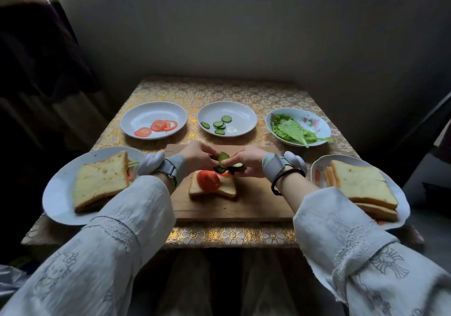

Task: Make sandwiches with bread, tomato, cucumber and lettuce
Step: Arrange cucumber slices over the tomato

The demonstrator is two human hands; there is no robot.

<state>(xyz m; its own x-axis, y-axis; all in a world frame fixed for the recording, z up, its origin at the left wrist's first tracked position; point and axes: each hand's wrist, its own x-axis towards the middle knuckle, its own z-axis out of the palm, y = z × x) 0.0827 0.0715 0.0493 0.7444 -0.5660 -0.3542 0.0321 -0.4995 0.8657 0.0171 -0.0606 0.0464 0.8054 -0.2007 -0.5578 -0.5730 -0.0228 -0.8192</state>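
Just below the fingers, a single slice of pale toasted bread lies on the brown wooden cutting board, topped with a round red tomato slice. Both the left hand and the right hand pinch dark green cucumber slices between them over the bread; how many they hold is hard to tell. So this sandwich seems about half built, with cucumber, lettuce and a top slice to come.

Left of the fingers, a finished sandwich sits on a white plate; right, stacked plain bread slices wait.

Beyond the fingers, the gold-patterned counter carries plates of remaining tomato rounds, cucumber rounds and green lettuce leaves. The bread's far edge is hidden.
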